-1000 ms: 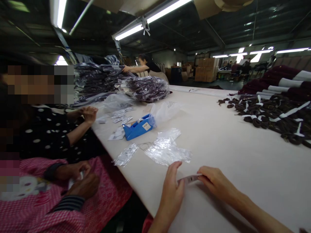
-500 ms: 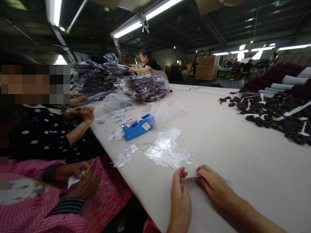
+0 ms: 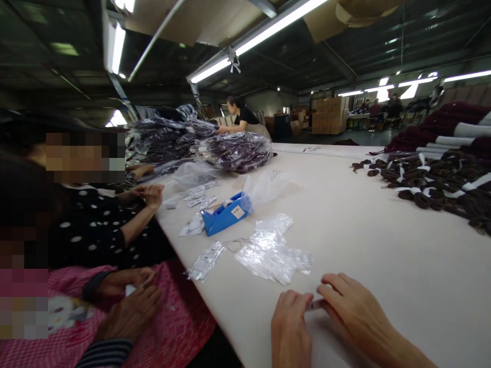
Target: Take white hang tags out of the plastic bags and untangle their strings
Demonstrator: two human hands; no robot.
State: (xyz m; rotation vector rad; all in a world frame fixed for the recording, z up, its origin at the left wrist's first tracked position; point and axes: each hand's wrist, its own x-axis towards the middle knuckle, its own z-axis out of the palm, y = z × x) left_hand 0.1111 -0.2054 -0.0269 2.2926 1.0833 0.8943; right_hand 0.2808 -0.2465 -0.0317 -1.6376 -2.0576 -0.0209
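Note:
Near the front of the white table [image 3: 383, 245], my left hand [image 3: 292, 327] and my right hand [image 3: 353, 309] face each other, fingers closed on the two ends of a white printed paper strip [image 3: 315, 305]. Only a short middle piece of it shows; the fingers cover the rest. Just beyond them lies a pile of clear plastic sleeves [image 3: 268, 250]. Left of that is a flat plastic-wrapped packet [image 3: 207, 259] with thin strings. A blue tape dispenser [image 3: 226, 214] stands farther back.
Two co-workers sit along the left edge, one with hands [image 3: 132, 299] on a small white piece. Plastic-bagged dark garments [image 3: 233, 152] are heaped at the back. Bundled brown cords [image 3: 425, 179] and maroon garments [image 3: 441, 125] lie at the right. Small white tags [image 3: 194, 223] lie by the dispenser.
My hands have come closer together on the strip, so less of it shows. My left fingers have curled over its end. The whole view has shifted slightly.

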